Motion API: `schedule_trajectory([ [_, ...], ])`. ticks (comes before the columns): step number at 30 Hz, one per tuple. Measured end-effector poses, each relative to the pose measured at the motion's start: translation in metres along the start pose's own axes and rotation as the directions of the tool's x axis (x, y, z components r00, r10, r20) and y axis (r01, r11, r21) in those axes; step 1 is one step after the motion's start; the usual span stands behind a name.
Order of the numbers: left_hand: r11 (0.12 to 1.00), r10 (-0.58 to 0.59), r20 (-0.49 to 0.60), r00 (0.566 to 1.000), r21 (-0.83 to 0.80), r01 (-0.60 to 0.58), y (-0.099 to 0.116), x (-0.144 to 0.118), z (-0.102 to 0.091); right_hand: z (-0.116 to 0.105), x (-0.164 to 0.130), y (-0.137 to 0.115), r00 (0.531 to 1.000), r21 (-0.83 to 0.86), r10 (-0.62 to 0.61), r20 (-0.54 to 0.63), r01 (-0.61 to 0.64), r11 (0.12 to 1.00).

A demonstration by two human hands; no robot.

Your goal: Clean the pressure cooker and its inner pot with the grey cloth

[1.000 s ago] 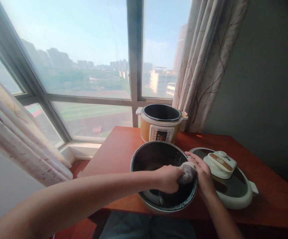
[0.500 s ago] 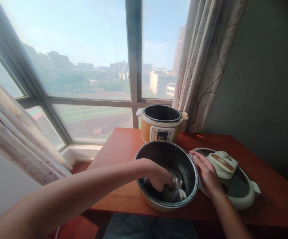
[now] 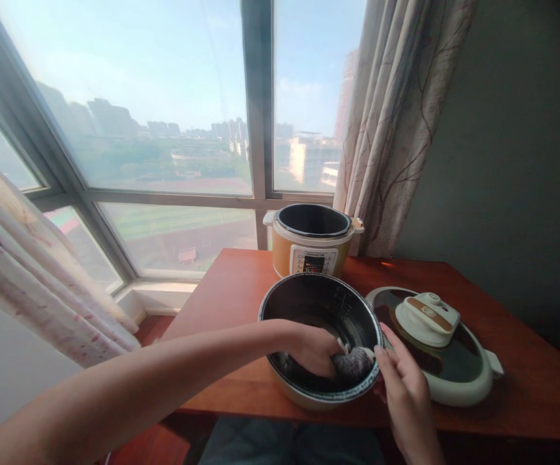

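Note:
A dark inner pot (image 3: 309,298) with a pale outer wall stands on the red-brown table (image 3: 231,290) in front of me. My left hand (image 3: 314,350) reaches down inside it, closed on a dark grey cloth (image 3: 354,364) pressed against the pot's near right wall. My right hand (image 3: 402,387) rests with its fingertips on the outside of the pot's right rim, steadying it.
A yellow and white electric cooker body (image 3: 311,243) stands open at the table's far edge by the window. Its round lid (image 3: 437,349) with a white handle lies flat just right of the pot. Curtains (image 3: 396,123) hang at both sides.
My left hand has dropped from the rim into the pot with the cloth and shifted it toward the right wall. My right hand has slid down the rim toward me.

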State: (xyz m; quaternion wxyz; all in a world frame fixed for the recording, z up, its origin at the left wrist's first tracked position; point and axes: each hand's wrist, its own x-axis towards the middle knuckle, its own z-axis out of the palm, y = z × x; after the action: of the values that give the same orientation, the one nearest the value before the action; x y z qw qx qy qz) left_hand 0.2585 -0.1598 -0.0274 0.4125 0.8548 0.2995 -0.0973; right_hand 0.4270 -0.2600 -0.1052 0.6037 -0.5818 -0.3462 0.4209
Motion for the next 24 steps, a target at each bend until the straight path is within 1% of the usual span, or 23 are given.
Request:
schedule_trajectory([
  [2,0.996,-0.071,-0.037,0.997,-0.063,0.068,0.003,0.004,0.004,-0.001,0.003,0.003,1.0,-0.015,-0.003,-0.003,0.003,1.0],
  [3,0.987,-0.113,-0.065,0.991,-0.122,0.105,0.004,0.007,0.006,-0.002,0.004,0.004,1.0,-0.026,-0.005,-0.004,0.005,1.0],
  [4,0.964,-0.157,-0.106,0.982,-0.231,0.13,0.004,0.01,0.009,-0.003,0.005,0.004,1.0,-0.036,-0.008,-0.007,0.008,0.999],
  [5,0.922,-0.199,-0.139,0.97,-0.363,0.137,0.004,0.014,0.011,-0.003,0.006,0.003,1.0,-0.043,-0.011,-0.01,0.01,0.999],
  [6,0.856,-0.235,-0.158,0.959,-0.501,0.127,0.004,0.017,0.012,-0.003,0.006,0.002,1.0,-0.044,-0.012,-0.011,0.011,0.999],
  [8,0.684,-0.295,-0.182,0.938,-0.725,0.075,0.005,0.025,0.013,-0.003,0.007,0.001,1.0,-0.032,-0.008,-0.011,0.008,0.999],
  [9,0.613,-0.327,-0.205,0.922,-0.789,0.042,0.007,0.028,0.013,-0.002,0.007,0.0,1.0,-0.023,0.0,-0.01,0.0,1.0],
  [10,0.57,-0.36,-0.237,0.902,-0.822,0.011,0.008,0.03,0.012,-0.001,0.007,0.0,1.0,-0.013,0.013,-0.008,-0.013,1.0],
  [11,0.556,-0.386,-0.271,0.882,-0.831,-0.012,0.01,0.032,0.011,-0.001,0.007,0.0,1.0,-0.002,0.031,-0.006,-0.031,1.0],
  [12,0.567,-0.399,-0.298,0.867,-0.824,-0.022,0.012,0.033,0.01,0.0,0.008,0.001,0.999,0.008,0.047,-0.004,-0.047,0.999],
  [13,0.594,-0.394,-0.312,0.865,-0.804,-0.019,0.014,0.034,0.01,0.0,0.009,0.001,0.998,0.019,0.057,0.0,-0.057,0.998],
  [15,0.685,-0.347,-0.298,0.889,-0.729,0.023,0.014,0.033,0.009,0.001,0.012,0.003,0.999,0.044,0.053,0.009,-0.053,0.998],
  [18,0.848,-0.24,-0.253,0.937,-0.525,0.075,0.007,0.028,0.008,0.001,0.02,0.004,1.0,0.081,0.012,0.016,-0.013,0.997],
  [20,0.936,-0.138,-0.222,0.965,-0.347,0.054,0.001,0.022,0.006,0.002,0.027,0.004,1.0,0.096,-0.012,0.011,0.011,0.995],
  [21,0.967,-0.078,-0.193,0.978,-0.252,0.028,-0.002,0.019,0.004,0.003,0.031,0.004,1.0,0.098,-0.024,0.01,0.023,0.995],
  [22,0.987,-0.021,-0.153,0.988,-0.161,-0.004,-0.005,0.015,0.002,0.004,0.034,0.003,0.999,0.094,-0.037,0.01,0.036,0.995],
  [24,0.997,0.067,-0.047,0.997,-0.022,-0.068,-0.01,0.007,-0.005,0.006,0.042,0.0,0.997,0.077,-0.071,0.002,0.07,0.995],
])
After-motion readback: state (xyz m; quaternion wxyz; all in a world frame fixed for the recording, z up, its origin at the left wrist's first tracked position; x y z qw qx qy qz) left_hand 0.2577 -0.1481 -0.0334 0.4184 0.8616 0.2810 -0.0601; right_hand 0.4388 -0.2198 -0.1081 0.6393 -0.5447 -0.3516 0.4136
